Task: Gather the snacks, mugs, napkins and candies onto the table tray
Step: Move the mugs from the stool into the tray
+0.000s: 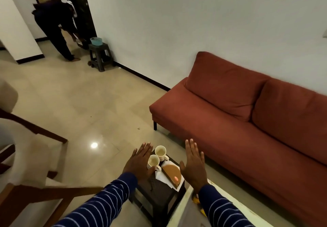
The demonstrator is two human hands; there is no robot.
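Observation:
Two white mugs stand on a small dark stool (pixel 159 189): the far mug (pixel 160 151) and the near mug (pixel 153 161). Beside them a brown half-round snack packet (pixel 172 172) lies on white napkins (pixel 161 177). My left hand (pixel 138 159) is held flat with straight fingers just left of the mugs, its thumb by the near mug. My right hand (pixel 193 163) is flat and open to the right of the packet. Something yellow (pixel 196 200) shows under my right sleeve on the white table (pixel 184 207).
A rust-red sofa (pixel 247 113) fills the right side. Wooden chairs (pixel 31 156) with pale cushions stand at the left. Another dark stool (pixel 100 55) with a teal bowl sits by the far wall, where a person (pixel 54 30) bends over in the doorway.

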